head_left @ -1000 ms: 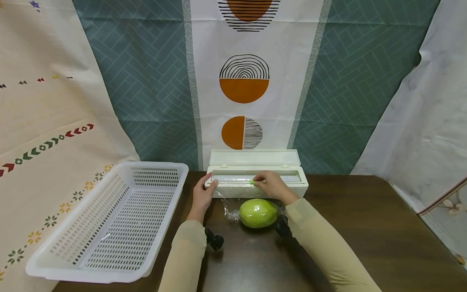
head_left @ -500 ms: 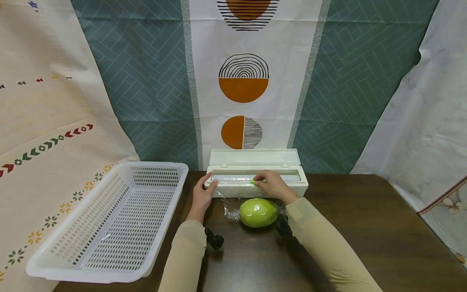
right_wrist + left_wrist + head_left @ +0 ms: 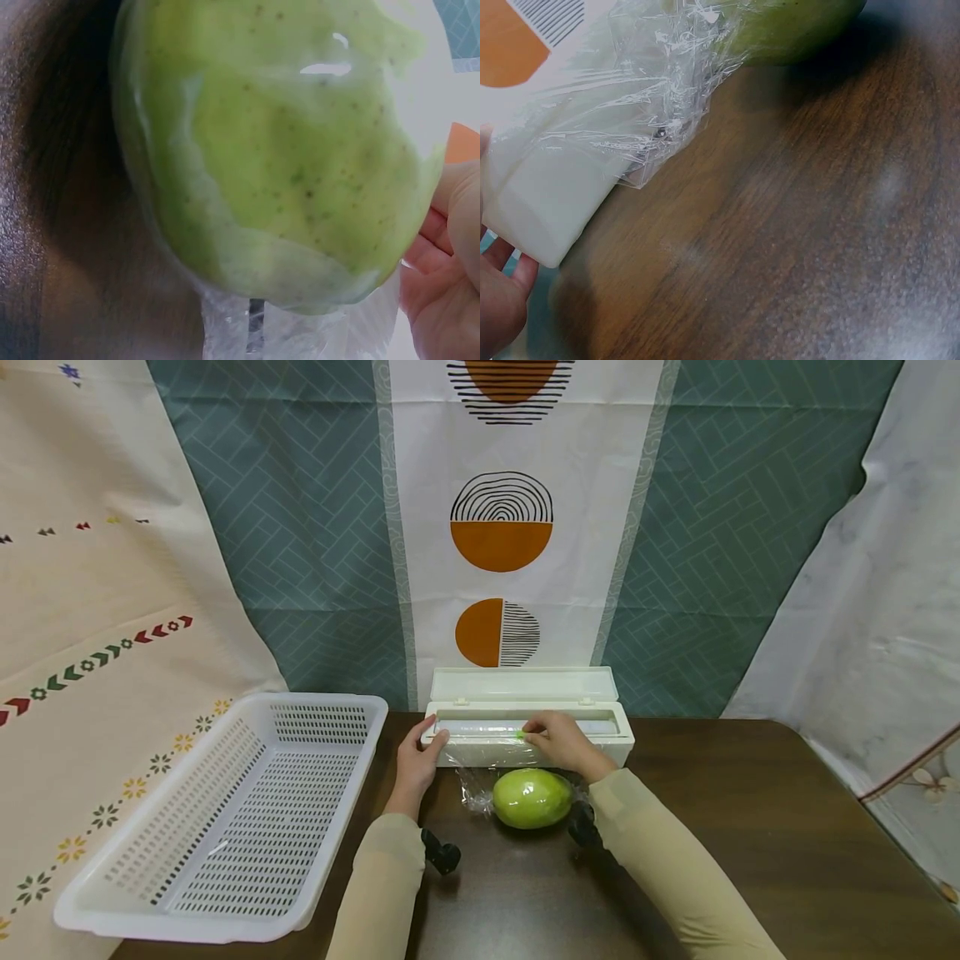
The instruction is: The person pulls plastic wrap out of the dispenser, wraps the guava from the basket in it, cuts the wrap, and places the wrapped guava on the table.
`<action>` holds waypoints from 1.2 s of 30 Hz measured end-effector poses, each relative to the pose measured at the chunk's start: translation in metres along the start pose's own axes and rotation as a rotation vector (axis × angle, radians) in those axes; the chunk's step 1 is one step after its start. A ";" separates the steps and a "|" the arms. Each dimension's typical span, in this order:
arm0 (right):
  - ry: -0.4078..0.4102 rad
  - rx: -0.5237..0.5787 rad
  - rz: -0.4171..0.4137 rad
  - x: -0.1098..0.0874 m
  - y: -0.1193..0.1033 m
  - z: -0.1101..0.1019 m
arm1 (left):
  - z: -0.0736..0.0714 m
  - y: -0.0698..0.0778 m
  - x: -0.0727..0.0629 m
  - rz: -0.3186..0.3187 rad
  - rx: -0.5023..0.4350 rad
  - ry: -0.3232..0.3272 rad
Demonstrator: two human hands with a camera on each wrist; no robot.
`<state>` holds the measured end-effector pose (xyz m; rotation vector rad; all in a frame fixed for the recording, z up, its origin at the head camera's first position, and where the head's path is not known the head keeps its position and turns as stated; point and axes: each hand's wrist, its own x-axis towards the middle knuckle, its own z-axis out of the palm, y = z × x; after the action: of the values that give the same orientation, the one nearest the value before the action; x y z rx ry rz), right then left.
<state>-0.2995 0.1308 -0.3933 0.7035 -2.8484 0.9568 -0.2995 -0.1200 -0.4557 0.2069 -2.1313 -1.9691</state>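
Note:
A long white cling film dispenser (image 3: 480, 753) stands at the back of the table, its lid (image 3: 525, 682) raised and a film roll (image 3: 480, 727) inside. My left hand (image 3: 415, 767) grips its left end, with the thumb on the front edge. Along the front rim, my right hand (image 3: 564, 743) pinches a small bright green slider (image 3: 520, 735). Clear cling film (image 3: 660, 97) hangs over the front of the dispenser. Just before it lies a smooth green fruit (image 3: 531, 798) covered in film, below my right hand; dark speckles show on its skin in the right wrist view.
A white perforated plastic basket (image 3: 318, 860) sits to the left, with a small pale strip inside. Dark wooden table (image 3: 720, 827) extends to the right. Patterned cloths (image 3: 315, 527) hang behind the dispenser and at both sides.
Almost nothing moves. The right hand and the green slider stay at about the same spot on the rim, and the left hand keeps its hold on the dispenser.

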 end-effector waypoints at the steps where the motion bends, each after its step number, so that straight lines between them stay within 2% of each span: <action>1: 0.001 0.001 -0.002 0.000 0.000 0.000 | 0.000 0.000 0.000 0.001 0.000 0.001; 17: -0.004 0.024 -0.016 -0.004 0.003 0.000 | 0.000 -0.001 0.000 0.009 0.006 -0.009; 25: -0.022 0.030 -0.008 -0.002 0.008 0.002 | -0.001 0.001 -0.002 0.046 0.001 -0.025; 36: -0.032 0.012 -0.027 -0.003 0.009 0.002 | -0.002 -0.001 -0.002 0.046 0.084 -0.030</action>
<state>-0.3009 0.1371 -0.4011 0.7629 -2.8557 0.9681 -0.2969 -0.1218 -0.4565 0.1422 -2.2193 -1.8700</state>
